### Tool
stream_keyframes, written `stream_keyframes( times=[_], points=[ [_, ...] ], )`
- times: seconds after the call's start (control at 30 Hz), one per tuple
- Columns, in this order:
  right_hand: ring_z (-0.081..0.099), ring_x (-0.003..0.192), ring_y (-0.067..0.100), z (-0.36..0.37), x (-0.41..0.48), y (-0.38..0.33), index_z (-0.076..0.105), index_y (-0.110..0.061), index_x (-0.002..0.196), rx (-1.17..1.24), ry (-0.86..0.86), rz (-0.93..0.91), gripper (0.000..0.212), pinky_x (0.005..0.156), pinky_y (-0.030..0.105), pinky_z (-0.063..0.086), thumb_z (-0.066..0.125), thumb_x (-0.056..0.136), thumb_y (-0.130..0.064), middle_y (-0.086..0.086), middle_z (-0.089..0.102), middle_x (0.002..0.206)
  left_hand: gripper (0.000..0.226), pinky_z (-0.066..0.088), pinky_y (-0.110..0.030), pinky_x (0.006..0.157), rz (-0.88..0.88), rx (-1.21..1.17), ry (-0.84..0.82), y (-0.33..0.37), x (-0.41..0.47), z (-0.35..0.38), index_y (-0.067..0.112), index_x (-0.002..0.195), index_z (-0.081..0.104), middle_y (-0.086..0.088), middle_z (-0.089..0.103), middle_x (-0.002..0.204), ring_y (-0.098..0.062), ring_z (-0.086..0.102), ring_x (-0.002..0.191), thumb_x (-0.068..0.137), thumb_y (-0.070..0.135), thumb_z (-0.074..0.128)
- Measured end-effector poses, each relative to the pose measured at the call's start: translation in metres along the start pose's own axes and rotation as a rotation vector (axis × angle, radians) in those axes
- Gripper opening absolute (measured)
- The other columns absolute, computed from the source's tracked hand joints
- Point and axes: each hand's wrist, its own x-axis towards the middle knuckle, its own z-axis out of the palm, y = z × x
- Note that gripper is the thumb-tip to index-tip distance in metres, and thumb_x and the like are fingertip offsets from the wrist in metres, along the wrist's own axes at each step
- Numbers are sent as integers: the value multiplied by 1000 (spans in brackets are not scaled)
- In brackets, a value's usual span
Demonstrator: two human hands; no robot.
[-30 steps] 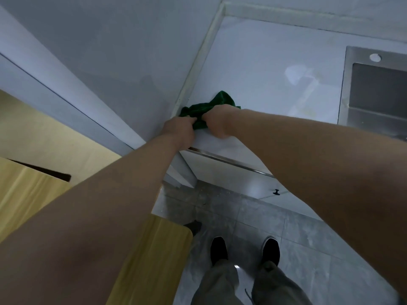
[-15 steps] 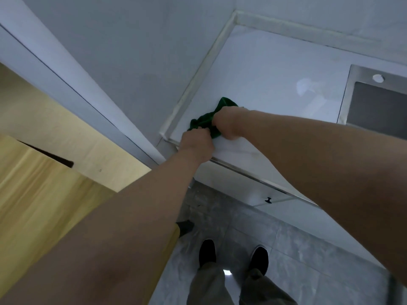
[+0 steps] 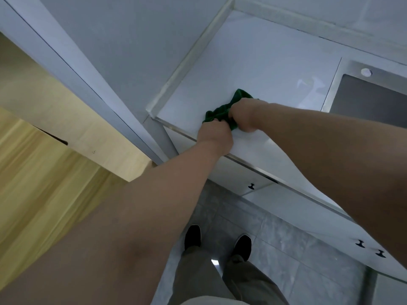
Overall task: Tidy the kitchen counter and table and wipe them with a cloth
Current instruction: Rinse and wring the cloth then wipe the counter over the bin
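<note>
Counter (image 3: 253, 62) white, green cloth (image 3: 220, 112), steel sink (image 3: 350, 70)

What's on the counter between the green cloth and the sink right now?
Nothing: in the head view, the stretch of white counter between the green cloth and the steel sink is bare, with only a pale glare patch on it.

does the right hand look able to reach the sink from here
Probably yes: the right hand, gripping the green cloth, sits on the counter with nothing standing between it and the sink.
</note>
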Motion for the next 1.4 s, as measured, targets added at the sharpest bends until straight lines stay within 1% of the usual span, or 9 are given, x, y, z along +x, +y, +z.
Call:
stream_keyframes(
  times=[0.07,0.23,0.57,0.7,0.8,1.0,1.1,1.23,1.4],
  points=[
    [57,81,18,10,-9,6,67,-12,112,1,-3,15,24,50,23,33,47,98,-10,4,67,105,25,41,-30,77,20,9,5,15,-4,4,9,115,58,-11,62,116,-26,62,100,96,13,42],
    [57,84,18,31,-28,20,67,-13,114,2,-9,23,25,69,26,41,49,98,-11,4,67,107,27,45,-33,82,34,2,-4,47,-10,10,7,117,58,-12,62,117,-28,62,103,96,13,42],
    [58,86,19,58,-52,34,67,-13,117,-1,-9,40,27,49,22,34,50,97,-9,3,66,106,25,44,-32,78,35,-25,-2,82,-21,17,7,115,58,-12,62,115,-28,62,101,96,13,43],
    [57,93,22,57,-54,34,61,-12,125,72,-23,63,30,73,32,47,51,98,-8,3,58,104,23,40,-28,74,33,-71,-48,77,-20,9,8,113,60,-11,65,111,-26,62,97,97,14,44],
    [57,88,25,49,-61,39,62,-16,120,168,114,85,29,68,37,47,50,96,-6,5,56,100,26,42,-30,73,28,-142,-83,66,-15,-10,9,119,60,-12,65,114,-23,58,89,98,17,47],
    [62,91,30,3,-63,50,65,-20,110,311,410,112,26,68,36,47,53,90,-7,5,57,94,33,41,-27,76,9,-189,72,28,2,-67,19,129,60,-7,64,118,-21,59,96,96,17,56],
    [62,85,28,-19,-54,42,66,-20,109,358,462,131,26,66,36,47,53,91,-7,5,58,92,39,43,-26,80,-5,-190,110,7,10,-85,23,132,59,-5,65,121,-24,61,105,94,19,60],
    [62,84,27,-44,-36,33,65,-21,111,376,494,141,24,65,35,46,54,92,-11,4,61,93,40,49,-29,81,31,-194,151,-26,19,-99,26,132,61,-3,67,117,-23,63,101,94,13,56],
    [63,92,29,-77,-10,15,63,-19,114,384,572,99,25,75,39,53,51,94,-10,6,63,104,36,47,-31,79,66,-102,220,-72,29,-117,21,128,60,-6,66,115,-24,62,100,96,9,50]
  ],
)
